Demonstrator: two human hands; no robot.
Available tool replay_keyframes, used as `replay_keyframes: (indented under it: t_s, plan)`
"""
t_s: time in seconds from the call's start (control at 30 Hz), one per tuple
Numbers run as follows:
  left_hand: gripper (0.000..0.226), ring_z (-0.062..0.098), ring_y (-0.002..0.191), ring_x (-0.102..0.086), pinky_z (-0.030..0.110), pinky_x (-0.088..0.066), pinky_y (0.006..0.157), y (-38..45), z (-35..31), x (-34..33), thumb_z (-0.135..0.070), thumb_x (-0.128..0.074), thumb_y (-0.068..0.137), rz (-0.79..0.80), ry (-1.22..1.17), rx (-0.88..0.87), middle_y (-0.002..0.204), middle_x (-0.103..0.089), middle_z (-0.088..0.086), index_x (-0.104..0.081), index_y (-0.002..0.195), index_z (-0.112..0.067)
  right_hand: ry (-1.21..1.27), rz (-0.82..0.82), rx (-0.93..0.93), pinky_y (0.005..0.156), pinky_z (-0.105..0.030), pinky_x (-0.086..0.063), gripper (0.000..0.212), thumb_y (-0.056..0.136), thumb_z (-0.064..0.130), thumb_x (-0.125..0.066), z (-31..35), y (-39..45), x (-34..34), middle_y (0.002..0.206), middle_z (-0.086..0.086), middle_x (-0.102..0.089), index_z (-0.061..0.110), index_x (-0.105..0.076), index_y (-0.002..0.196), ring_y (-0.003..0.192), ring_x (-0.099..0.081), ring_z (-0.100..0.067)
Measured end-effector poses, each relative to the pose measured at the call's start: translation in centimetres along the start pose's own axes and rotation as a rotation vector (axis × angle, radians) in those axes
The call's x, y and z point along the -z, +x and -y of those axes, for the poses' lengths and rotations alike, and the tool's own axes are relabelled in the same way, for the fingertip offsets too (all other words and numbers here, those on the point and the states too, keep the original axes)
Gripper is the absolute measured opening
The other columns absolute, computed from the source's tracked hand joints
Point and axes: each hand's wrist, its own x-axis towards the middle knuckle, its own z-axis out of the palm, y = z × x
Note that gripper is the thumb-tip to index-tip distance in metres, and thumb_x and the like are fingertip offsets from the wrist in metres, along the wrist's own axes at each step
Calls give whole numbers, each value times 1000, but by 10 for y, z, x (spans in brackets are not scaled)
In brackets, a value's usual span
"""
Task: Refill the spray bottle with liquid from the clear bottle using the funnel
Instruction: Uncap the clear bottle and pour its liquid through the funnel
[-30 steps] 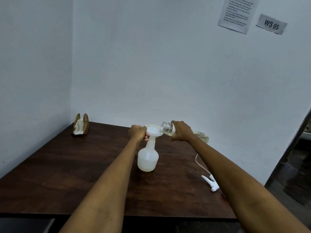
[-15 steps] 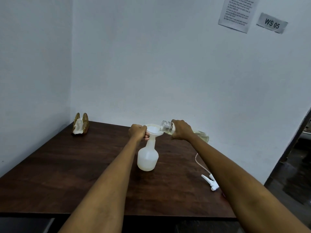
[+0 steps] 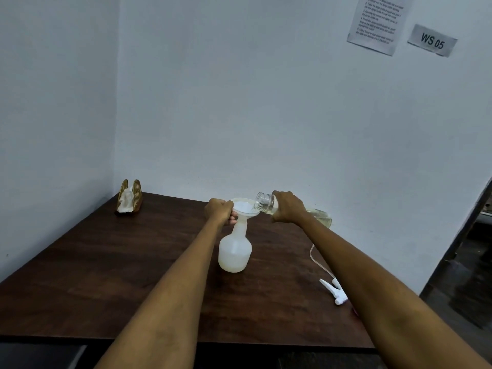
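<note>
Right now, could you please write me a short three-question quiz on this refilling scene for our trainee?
1. True or false: the funnel sits in the neck of the spray bottle.
2. Which of the hands holds the clear bottle? A) left hand B) right hand C) neither
3. Fill in: the removed spray head lies on the ____, to the right of the spray bottle.

Key: 1 true; 2 B, tilted with its open mouth over the funnel while the left hand steadies the funnel; 3 table.
</note>
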Motion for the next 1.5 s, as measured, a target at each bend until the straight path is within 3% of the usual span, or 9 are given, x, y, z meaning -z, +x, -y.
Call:
replay_keyframes:
  t_s: [0.13, 0.23, 0.33, 1.0, 1.17, 1.33, 1.5]
  plan:
    - [20, 10, 38, -54, 17, -52, 38, 1, 1, 0, -3, -49, 87, -4, 19, -1, 58, -58, 8, -63, 73, 1, 0, -1, 2, 67, -29, -37, 47, 67, 18, -74, 0, 0, 0, 107, -11, -64, 6, -54, 106, 99, -59, -30]
    - [26, 5, 27, -52, 16, -50, 36, 2, 2, -1, -3, -50, 88, -13, 30, -1, 58, -58, 8, -59, 63, -4, 3, -5, 7, 67, -29, -36, 46, 67, 18, -74, -1, -1, 0, 107, -11, -64, 6, -54, 106, 99, -59, -30]
    - [28, 9, 37, -53, 16, -50, 37, 1, 1, -1, -3, -49, 87, -21, 30, -9, 57, -58, 7, -58, 61, -6, 3, -6, 9, 66, -29, -36, 45, 67, 17, -74, -1, -1, 0, 106, -11, -64, 6, -54, 105, 98, -59, -30]
    - [28, 2, 25, -49, 16, -52, 39, 2, 3, -3, -4, -48, 86, -15, 37, -28, 56, -58, 7, -59, 60, -5, 24, -13, -4, 67, -28, -36, 44, 67, 15, -72, -2, -2, -3, 105, -11, -64, 6, -54, 106, 99, -59, -30]
    - [23, 4, 30, -52, 15, -51, 38, 2, 2, -3, -4, -49, 87, -23, 53, -28, 56, -59, 6, -63, 68, -2, 18, -13, 1, 67, -29, -36, 45, 67, 16, -73, -2, -2, -2, 106, -11, -64, 6, -54, 107, 99, -59, -30]
    - [28, 8, 36, -53, 17, -53, 41, 2, 2, -3, -4, -49, 86, -21, 45, -30, 56, -59, 6, -60, 61, -6, 6, -17, 5, 67, -29, -36, 45, 67, 16, -72, -2, 0, -1, 106, -11, -64, 6, -54, 107, 99, -59, -31]
    - [29, 2, 25, -49, 17, -51, 38, 2, 2, -3, -2, -47, 86, -15, 31, -27, 55, -58, 7, -58, 59, -4, 6, -24, 8, 67, -29, -37, 44, 67, 16, -72, -3, 0, -2, 105, -11, -64, 6, -54, 106, 98, -59, -31]
